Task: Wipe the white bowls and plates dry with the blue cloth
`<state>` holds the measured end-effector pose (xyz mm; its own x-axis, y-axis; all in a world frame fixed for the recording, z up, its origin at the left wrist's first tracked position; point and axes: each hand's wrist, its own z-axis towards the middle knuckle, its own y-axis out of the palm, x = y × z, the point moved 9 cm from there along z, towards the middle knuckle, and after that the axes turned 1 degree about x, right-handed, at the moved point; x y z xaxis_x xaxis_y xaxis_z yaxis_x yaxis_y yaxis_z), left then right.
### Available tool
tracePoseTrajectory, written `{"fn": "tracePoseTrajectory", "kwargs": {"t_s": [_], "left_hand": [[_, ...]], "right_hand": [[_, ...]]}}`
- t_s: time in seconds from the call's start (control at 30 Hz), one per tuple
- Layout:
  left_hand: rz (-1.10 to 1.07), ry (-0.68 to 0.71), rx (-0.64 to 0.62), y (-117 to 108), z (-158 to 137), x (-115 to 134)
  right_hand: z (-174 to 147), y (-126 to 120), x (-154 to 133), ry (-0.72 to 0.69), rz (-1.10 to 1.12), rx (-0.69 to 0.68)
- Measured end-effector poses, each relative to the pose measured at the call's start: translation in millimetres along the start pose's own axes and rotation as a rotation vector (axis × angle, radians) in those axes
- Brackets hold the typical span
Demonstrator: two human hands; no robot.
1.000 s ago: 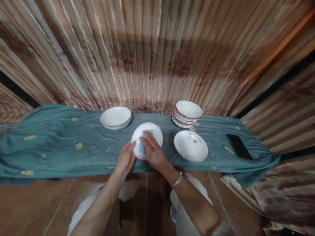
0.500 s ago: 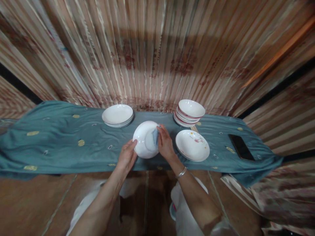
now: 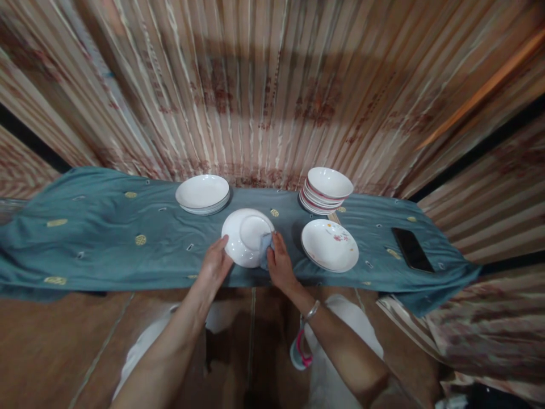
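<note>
A white plate (image 3: pixel 237 234) is held bottom side out, its foot ring showing, above the front middle of the table. My left hand (image 3: pixel 215 261) grips its left rim, thumb on the underside. My right hand (image 3: pixel 281 264) is closed on a grey-blue cloth (image 3: pixel 264 250), pressing it against the right part of the plate's underside. To the right of that hand lies a shallow white plate (image 3: pixel 327 250) with a flower print. Behind it is a stack of white bowls (image 3: pixel 330 183) with red rims.
A stack of white plates (image 3: pixel 202 192) stands at the back left of the table. A black phone (image 3: pixel 412 250) lies at the right. The table wears a teal cloth (image 3: pixel 106 238), and a pleated curtain (image 3: pixel 264 102) hangs behind it.
The cloth and my right hand have moved down along the plate's right side. The plate has shifted slightly left and turned so more of its foot ring shows. The view tilted a little.
</note>
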<state>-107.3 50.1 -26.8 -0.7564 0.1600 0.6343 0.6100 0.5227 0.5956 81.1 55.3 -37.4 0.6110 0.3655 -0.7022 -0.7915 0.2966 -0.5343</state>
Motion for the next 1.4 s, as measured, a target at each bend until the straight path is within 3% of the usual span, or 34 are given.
{"fn": "tracePoseTrajectory", "kwargs": {"t_s": [0.23,0.47,0.73,1.1,1.27,1.4], "left_hand": [[-0.032,-0.034,0.059,-3.0,3.4,-4.3],[-0.058,-0.055,0.004,6.0,-1.4,-2.3],[-0.040,-0.187,-0.071,4.2,2.1,-6.9],[-0.077,-0.025,-0.060,-5.8,3.8,10.9],[-0.104,-0.003,-0.149,4.2,2.3,15.4],[-0.090,-0.041,-0.237,13.6,2.7,14.3]], "right_hand": [[-25.4,12.4,-33.4,-0.136,-0.117,-0.098],[-28.6,20.3,-63.6,-0.337,-0.182,-0.148],[-37.2,37.9,-105.5,-0.619,-0.278,-0.229],[13.1,52.5,-152.8,-0.717,-0.315,-0.292],[46.7,53.1,-169.2,-0.730,-0.353,-0.281],[74.5,47.7,-163.4,-0.648,-0.366,-0.276]]}}
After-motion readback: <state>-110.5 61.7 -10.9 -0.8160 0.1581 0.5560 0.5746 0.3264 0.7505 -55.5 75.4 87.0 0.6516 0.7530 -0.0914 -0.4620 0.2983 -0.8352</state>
